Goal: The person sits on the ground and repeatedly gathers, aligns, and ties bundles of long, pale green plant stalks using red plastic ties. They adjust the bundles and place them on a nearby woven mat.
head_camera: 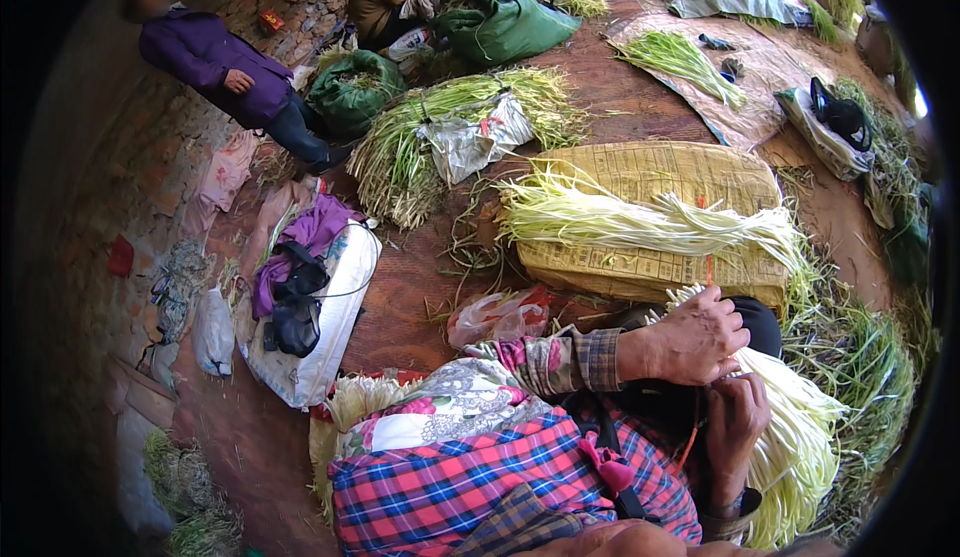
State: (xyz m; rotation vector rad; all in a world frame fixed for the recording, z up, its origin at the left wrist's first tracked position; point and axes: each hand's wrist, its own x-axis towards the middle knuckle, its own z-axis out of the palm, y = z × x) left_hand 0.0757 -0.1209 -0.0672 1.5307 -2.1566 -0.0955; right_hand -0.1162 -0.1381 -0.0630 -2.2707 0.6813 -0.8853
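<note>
A thick bundle of long pale yellow-white plant stalks (795, 422) lies at the lower right, by my lap. My left hand (694, 339), in a floral sleeve with a checked cuff, is closed over the bundle, and an orange string (709, 268) rises from it. Just below, nearly touching, my right hand (739, 422) is closed beside the stalks. More orange string (688, 444) hangs near its fingers. The fingertips are partly hidden, so the exact grip is hard to see. Beyond the hands, loose pale stalks (637, 223) lie across a yellow woven sack (645, 268).
Cut green leaves (862, 384) are heaped at the right. A clear plastic bag (502, 317) lies left of my hands. A white sack (337, 317) holds black straps and purple cloth. A large green bundle (450, 129), green sacks (502, 24), and a standing person (217, 61) are farther off.
</note>
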